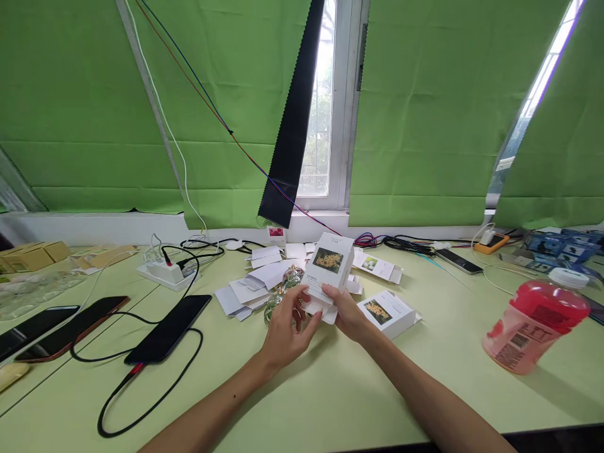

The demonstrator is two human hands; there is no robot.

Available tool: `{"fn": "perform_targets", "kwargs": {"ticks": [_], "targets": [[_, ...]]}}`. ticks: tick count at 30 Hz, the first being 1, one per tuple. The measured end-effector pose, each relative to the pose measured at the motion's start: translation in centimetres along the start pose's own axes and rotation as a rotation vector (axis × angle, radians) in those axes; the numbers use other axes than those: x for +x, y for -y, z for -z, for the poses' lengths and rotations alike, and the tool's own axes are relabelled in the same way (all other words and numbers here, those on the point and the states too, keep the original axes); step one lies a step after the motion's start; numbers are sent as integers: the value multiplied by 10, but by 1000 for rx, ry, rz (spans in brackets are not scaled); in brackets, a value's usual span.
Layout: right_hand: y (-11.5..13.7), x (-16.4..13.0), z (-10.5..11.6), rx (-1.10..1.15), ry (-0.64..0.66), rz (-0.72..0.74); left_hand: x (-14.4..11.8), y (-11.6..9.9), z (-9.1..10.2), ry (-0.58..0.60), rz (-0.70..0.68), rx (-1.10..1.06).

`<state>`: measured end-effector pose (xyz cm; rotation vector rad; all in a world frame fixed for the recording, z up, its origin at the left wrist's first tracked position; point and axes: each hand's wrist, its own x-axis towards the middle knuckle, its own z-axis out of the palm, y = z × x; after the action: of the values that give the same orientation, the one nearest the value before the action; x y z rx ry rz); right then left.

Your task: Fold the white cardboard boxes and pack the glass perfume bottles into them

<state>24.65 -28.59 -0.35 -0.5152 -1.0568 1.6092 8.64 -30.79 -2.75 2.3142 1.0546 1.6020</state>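
A small white cardboard box (329, 259) with a picture of yellow flowers is held up above the table, tilted, its lower end flap open towards me. My right hand (348, 313) grips its lower right side. At the lower left corner, my left hand (287, 330) has its fingers curled against the box, thumb near the flap. Behind my left hand, shiny round glass-like ornaments (278, 301) are partly hidden. To the right of my hands lies a similar white box (387, 313), flower picture up.
Flat white cartons (255, 280) lie heaped behind my left hand. A phone (168, 330) with a looping black cable and a power strip (165, 272) are at left. On the right stand a red drink bottle (535, 321) and, farther back, an orange-edged device (491, 243).
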Motion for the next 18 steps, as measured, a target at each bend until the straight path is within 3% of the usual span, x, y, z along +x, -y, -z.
{"fn": "perform_targets", "kwargs": {"ticks": [9, 18], "targets": [[0, 2, 5, 19, -88, -31, 1, -2, -1, 8, -111, -78], [1, -1, 6, -54, -20, -50, 4, -5, -2, -64, -140, -65]]}}
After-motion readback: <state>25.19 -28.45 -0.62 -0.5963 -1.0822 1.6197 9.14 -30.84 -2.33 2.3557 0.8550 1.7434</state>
